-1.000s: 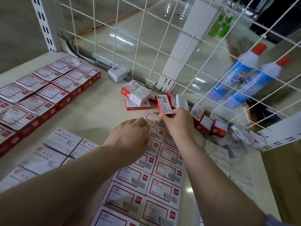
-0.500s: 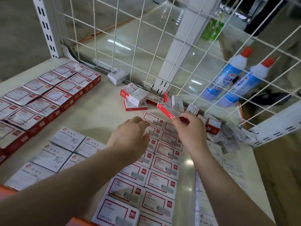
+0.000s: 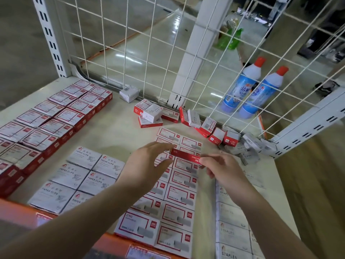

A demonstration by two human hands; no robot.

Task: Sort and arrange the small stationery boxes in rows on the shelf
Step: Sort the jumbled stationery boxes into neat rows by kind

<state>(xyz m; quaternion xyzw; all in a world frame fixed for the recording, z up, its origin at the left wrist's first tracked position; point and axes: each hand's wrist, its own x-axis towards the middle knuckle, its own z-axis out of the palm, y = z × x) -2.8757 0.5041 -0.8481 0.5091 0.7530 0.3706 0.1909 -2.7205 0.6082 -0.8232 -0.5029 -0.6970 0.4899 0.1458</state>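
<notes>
Shelf: a cream flat shelf board (image 3: 115,139) is backed by a white wire grid panel (image 3: 149,53).
Rows: two columns of flat white, red-bordered staple boxes (image 3: 179,197) are laid side by side in the middle; grey-white paper clip boxes (image 3: 82,174) are set to the left, red-sided boxes (image 3: 56,118) further left.
Loose pile: small red and white boxes (image 3: 205,126) are scattered along the grid, unsorted.
Right hand (image 3: 222,171): a slim red box (image 3: 186,156) is pinched at one end, above the rows.
Left hand (image 3: 147,165): fingers are spread wide, nothing is held, just beside the red box's other end.
</notes>
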